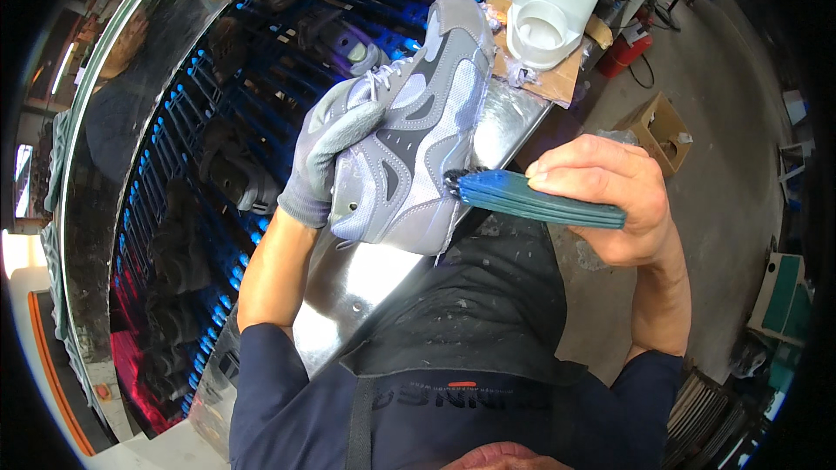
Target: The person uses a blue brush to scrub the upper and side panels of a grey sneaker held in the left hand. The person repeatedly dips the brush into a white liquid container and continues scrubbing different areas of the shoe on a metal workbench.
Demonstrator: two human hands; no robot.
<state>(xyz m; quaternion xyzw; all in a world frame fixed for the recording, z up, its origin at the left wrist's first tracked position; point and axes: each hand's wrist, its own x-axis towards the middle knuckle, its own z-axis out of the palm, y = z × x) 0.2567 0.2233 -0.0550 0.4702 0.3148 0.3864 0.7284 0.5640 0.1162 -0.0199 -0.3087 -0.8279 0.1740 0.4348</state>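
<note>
A grey and white shoe upper (427,122) with dark panels and laces is held up in front of me, toe pointing away. My left hand (335,144), in a grey glove, grips it by the laced side near the collar. My bare right hand (614,191) is closed around the flat blue-green handle of a brush (540,198). The dark brush tip meets the lower edge of the upper, on its right side towards the heel. Which part of the inside my left fingers reach is hidden.
A white plastic bottle (557,4) stands on stained cardboard (557,83) at the far right. Under a curved glass cover (104,78), a blue-lit conveyor (174,209) carries dark shoe parts. A metal ledge (348,296) lies close by. On the floor are a cardboard box (657,135) and a red cylinder (623,50).
</note>
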